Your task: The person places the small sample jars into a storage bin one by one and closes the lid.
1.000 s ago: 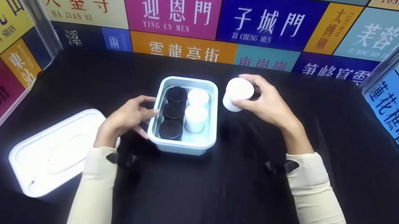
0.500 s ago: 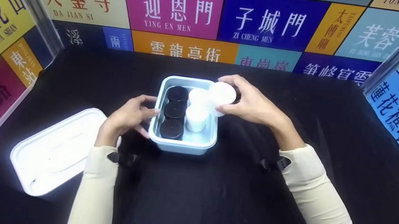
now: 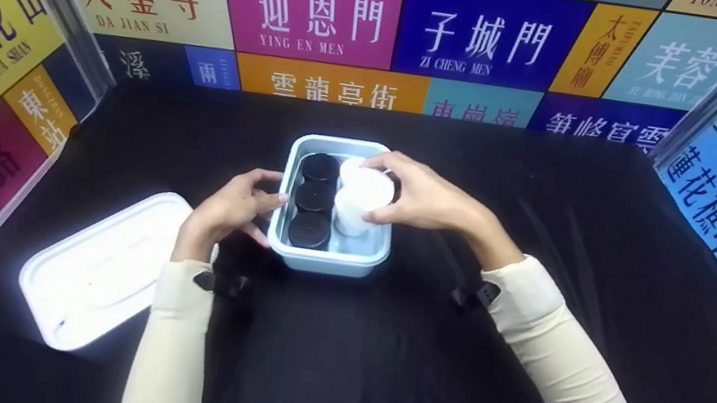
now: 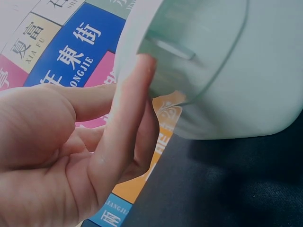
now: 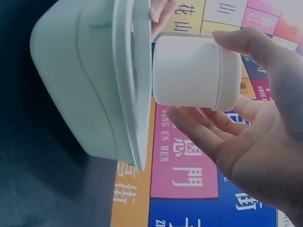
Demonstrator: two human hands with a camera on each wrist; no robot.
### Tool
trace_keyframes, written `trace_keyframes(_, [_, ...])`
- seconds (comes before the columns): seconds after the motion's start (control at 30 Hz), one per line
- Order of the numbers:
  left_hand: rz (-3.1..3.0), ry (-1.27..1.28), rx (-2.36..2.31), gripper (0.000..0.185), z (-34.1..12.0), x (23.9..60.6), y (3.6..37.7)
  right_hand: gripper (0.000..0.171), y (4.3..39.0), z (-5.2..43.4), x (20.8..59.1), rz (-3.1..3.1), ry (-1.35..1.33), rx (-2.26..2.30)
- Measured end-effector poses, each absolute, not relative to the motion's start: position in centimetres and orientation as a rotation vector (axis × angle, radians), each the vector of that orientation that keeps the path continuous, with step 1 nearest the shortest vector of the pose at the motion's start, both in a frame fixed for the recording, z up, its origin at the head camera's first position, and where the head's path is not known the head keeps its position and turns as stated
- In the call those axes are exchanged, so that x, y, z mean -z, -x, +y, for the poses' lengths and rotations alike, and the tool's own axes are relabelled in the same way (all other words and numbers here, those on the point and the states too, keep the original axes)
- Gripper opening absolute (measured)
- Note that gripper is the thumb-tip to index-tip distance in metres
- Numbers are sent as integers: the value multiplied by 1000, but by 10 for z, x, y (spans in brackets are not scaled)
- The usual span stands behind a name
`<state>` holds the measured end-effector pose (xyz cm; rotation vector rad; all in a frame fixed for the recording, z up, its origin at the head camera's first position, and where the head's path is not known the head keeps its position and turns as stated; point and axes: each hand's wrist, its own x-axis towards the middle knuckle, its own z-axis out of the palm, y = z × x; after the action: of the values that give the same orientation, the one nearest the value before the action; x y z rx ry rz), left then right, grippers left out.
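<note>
While the right hand (image 3: 433,202) keeps its grip curled round a white jar (image 3: 367,191) held above the bin (image 3: 328,261), the packing appears nearly complete. Inside stand three black-lidded jars (image 3: 315,196) and two white jars (image 3: 349,218). The left hand (image 3: 229,211) rests flat-fingered against the bin's wall; the lid (image 3: 99,269) lies apart on the tabletop (image 3: 375,375).

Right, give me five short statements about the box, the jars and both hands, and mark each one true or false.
1. The right hand holds a white jar above the box. True.
2. Three black-lidded jars stand in the box's left column. True.
3. The left hand grips a black jar. False: its fingers touch the box's left wall.
4. The lid sits on the box. False: it lies on the cloth, to the left.
5. The box is red. False: pale grey-blue.
</note>
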<state>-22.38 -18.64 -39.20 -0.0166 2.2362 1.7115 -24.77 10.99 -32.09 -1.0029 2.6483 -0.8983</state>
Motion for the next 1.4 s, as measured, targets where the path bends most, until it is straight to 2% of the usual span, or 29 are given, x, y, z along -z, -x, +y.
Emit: trace_keyframes(1.4, [2206, 23, -1747, 54, -187, 390, 223, 56, 245, 75, 353, 2583, 1124, 320])
